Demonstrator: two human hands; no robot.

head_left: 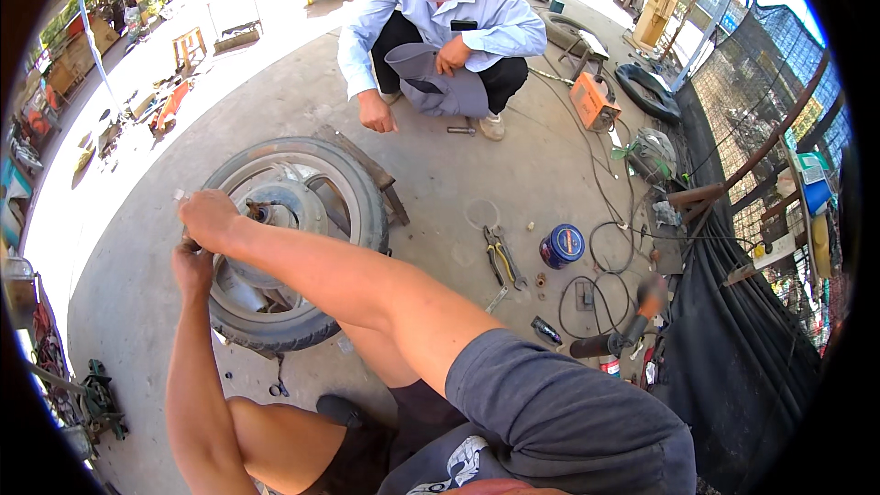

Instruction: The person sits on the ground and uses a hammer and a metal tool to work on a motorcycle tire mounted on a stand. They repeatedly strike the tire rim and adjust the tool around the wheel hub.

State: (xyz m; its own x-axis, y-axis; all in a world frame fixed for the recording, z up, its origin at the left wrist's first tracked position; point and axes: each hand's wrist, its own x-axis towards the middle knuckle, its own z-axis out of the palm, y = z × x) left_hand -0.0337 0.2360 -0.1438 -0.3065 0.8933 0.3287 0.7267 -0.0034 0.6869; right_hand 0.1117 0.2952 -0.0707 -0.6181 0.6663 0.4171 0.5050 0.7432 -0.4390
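Observation:
A spoked-cast wheel with a black tyre point(374, 206) lies on its side on the concrete, its hub point(291, 194) facing up. My right hand point(209, 220) reaches across to the wheel's left edge, fingers curled closed. Just below it, my left hand point(191, 268) is closed too, nearly touching the right. Between them they grip something mostly hidden by the fingers; a small pale end point(180, 194) shows above my right hand. A bar point(371, 165) lies under the far right side of the tyre.
A person in a light blue shirt point(500, 23) squats beyond the wheel, holding a grey cap point(449, 92). To the right lie pliers point(496, 255), a wrench point(513, 268), a blue tin point(562, 246), an angle grinder point(632, 325), an orange welding machine point(596, 103) and loose cables point(596, 160).

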